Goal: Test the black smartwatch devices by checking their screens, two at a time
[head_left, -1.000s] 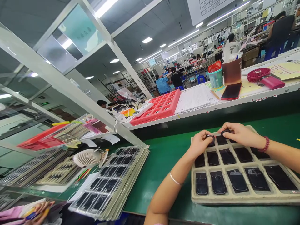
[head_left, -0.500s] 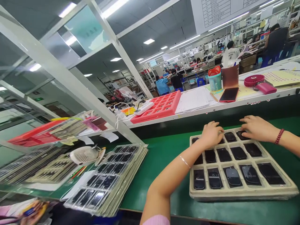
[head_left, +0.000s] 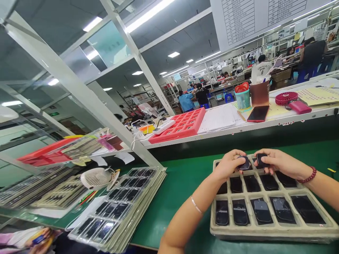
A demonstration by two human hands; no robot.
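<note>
Tray (head_left: 267, 233) on the green bench (head_left: 189, 176), and both hands are working over its far row, close together, forearms slanting in from either side. The left hand (head_left: 230, 164) is curled nearly closed, thumb and fingers pinching one piece (head_left: 245, 163), while the right hand (head_left: 280, 163), just beside it, is bent likewise around a second piece (head_left: 260, 159): both black, glossy, flat, round-cornered.
</note>
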